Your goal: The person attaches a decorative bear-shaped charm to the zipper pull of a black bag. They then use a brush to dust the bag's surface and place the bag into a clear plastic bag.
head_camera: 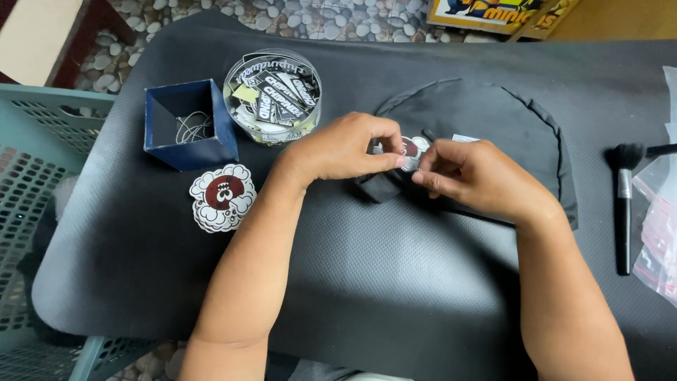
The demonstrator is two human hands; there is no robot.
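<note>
Black fabric piece (381, 185) (with tag (411, 149)) pinched by left hand (345, 147); right hand (471, 176)

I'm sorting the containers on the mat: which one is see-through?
The round tub holding black-and-white labels is clear plastic. The square blue box left of it is opaque card, with a thin chain inside.

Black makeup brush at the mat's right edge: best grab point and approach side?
Grip the brush mid-handle, on the black shaft below the silver ferrule, coming from above with the right hand. It lies flat on the mat, bristles pointing away, handle toward the person; plastic bags crowd its right, so the left side is freer.
</note>
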